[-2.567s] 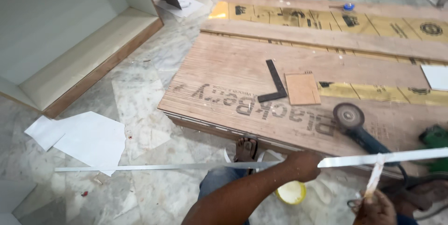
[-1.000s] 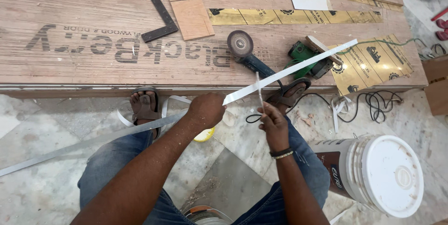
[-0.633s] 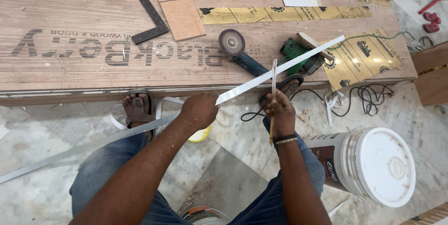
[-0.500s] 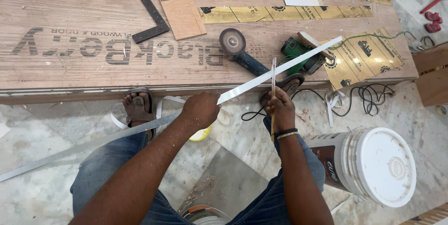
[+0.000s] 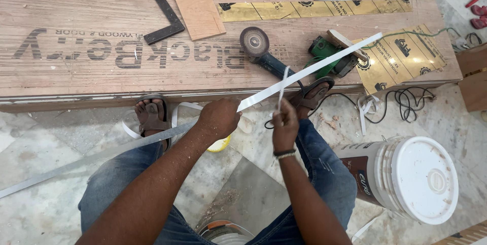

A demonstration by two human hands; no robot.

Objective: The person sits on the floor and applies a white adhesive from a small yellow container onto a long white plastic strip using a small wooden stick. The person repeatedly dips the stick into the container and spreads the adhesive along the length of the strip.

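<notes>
The long white strip (image 5: 309, 67) looks smooth, thin, perhaps plastic laminate. The plywood sheet (image 5: 91, 6) is matt and grainy; the bucket (image 5: 406, 179) glossy plastic; the floor (image 5: 45, 138) polished stone.

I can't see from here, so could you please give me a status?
Left hand grips long white strip. Right hand pinches thin sliver. Grinder beneath.

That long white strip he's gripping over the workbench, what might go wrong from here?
The long white edge-band strip is pinched by the left hand while the right hand pulls a thin sliver off it; the sliver might snap or nick fingers. The strip's far end lies over the green angle grinder and could snag there. Black cables by his sandalled feet could trip him.
</notes>
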